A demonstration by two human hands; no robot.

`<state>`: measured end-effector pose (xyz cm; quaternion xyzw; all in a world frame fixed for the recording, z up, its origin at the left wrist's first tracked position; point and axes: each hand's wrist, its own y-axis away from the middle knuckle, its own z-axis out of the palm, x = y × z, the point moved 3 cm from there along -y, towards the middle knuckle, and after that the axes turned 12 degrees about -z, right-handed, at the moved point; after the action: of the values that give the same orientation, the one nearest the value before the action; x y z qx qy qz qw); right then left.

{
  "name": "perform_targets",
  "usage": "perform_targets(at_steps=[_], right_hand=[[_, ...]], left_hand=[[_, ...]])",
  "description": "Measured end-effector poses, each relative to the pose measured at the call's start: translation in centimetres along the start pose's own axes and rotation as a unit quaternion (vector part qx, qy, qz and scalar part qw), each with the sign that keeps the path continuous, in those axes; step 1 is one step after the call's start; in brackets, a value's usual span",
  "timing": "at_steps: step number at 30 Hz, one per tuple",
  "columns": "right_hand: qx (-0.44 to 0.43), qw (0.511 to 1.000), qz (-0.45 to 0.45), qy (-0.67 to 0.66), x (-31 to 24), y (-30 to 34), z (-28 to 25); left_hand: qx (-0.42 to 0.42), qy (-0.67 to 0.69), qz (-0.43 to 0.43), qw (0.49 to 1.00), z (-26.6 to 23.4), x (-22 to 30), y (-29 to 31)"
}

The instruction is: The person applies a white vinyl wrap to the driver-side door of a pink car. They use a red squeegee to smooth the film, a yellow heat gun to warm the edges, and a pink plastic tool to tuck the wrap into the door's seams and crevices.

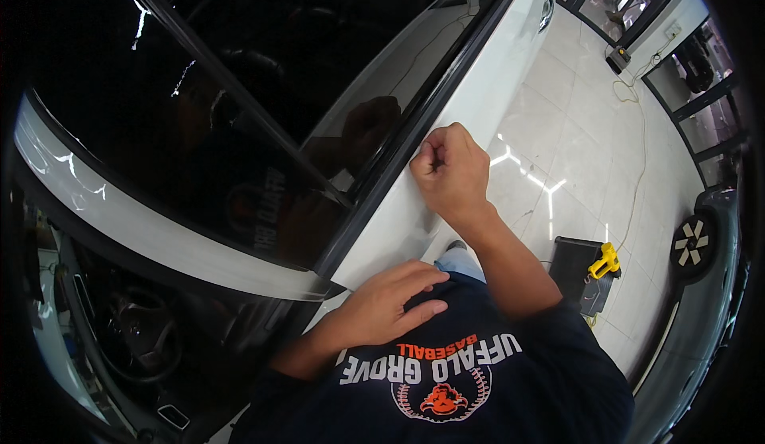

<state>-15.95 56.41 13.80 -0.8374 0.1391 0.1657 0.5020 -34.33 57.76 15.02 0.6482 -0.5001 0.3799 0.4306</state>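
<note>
My right hand (pixel 452 169) is curled closed over the white car door (pixel 486 73), just beside the black trim strip (pixel 398 151) along the bottom of the window. Whatever its fingers may hold is hidden. Lower down, my left hand (pixel 396 302) has its fingers stretched out and thumb apart, holding nothing. It hovers in front of my dark shirt, near the lower end of the door panel. Dark window glass (pixel 279 85) fills the upper left and reflects the right hand.
A curved white body strip (pixel 159 229) borders the glass. At lower left, a steering wheel (pixel 143 334) shows in a dark interior. On the tiled floor to the right lie a yellow tool (pixel 606 261) on a black case (pixel 575 273) and a long cable (pixel 642 153). Another car (pixel 701 316) stands far right.
</note>
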Motion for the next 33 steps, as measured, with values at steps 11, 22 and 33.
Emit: perform_targets(at_steps=[11,22,33], right_hand=[[0.031,0.994,0.096,-0.051,1.4,0.6,-0.2],[0.085,0.978,0.172,-0.083,3.6,0.8,-1.1],[0.163,0.95,0.245,-0.109,9.1,-0.5,-3.0]], left_hand=[[-0.003,0.002,-0.012,1.0,0.0,0.1,-0.4],[0.008,-0.006,-0.017,1.0,0.2,-0.3,-0.4],[-0.004,-0.023,-0.035,0.999,0.2,0.2,-0.9]])
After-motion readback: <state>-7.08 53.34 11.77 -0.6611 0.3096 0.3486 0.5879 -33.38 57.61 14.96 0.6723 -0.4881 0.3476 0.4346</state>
